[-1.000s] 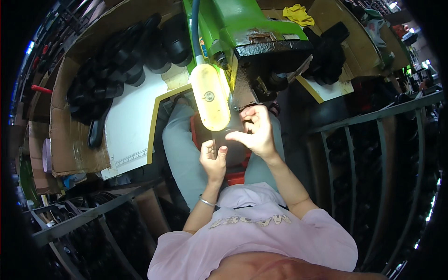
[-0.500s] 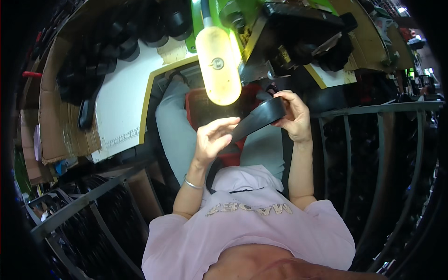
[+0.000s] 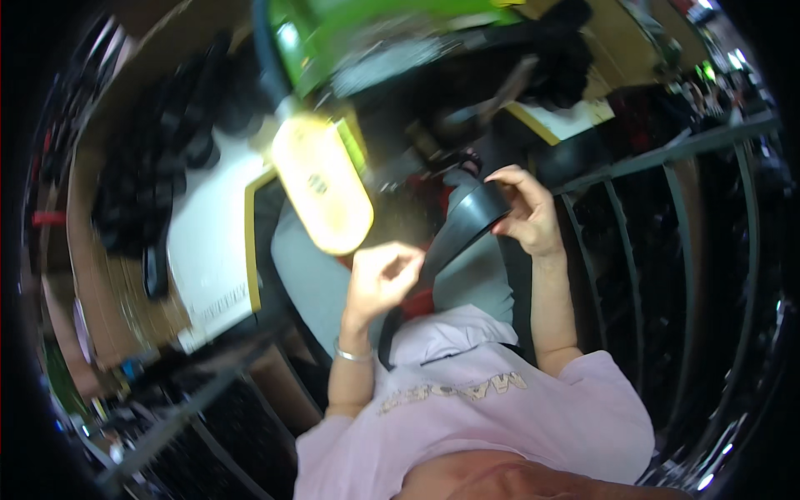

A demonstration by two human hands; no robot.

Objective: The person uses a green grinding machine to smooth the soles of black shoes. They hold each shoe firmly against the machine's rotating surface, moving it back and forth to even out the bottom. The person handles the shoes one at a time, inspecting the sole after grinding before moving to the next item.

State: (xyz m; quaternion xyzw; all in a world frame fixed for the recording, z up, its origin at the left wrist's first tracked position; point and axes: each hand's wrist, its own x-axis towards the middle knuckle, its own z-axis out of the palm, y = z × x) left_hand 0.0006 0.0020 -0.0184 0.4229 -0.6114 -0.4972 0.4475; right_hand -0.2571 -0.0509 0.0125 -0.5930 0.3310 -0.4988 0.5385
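The black piece (image 3: 467,221) is held in front of the seated person, above the lap and slanting from a broad, rounded end at upper right to a narrower end at lower left. The right hand (image 3: 536,221) has its fingers clamped on the rounded end, with the thumb low and the other fingers at the upper edge. The left hand (image 3: 379,283) is at the narrower end, its fingers curled close to the thumb; blur and angle do not allow me to tell whether they grip it. A bracelet (image 3: 354,357) sits on the left wrist. Above the left hand, the lit yellow lamp (image 3: 325,192) hangs from a dark stem, tilted. Behind it is a green machine (image 3: 392,33), badly blurred. At left, the white counter (image 3: 204,250), with a yellow edge, carries a heap of dark pieces (image 3: 150,167) beside a carton (image 3: 87,250). More dark items (image 3: 562,71) are at upper right, near a second carton (image 3: 625,42). Metal racks stand on either side, the right rack (image 3: 667,156) and the left rack (image 3: 185,415), dark contents showing between their bars.
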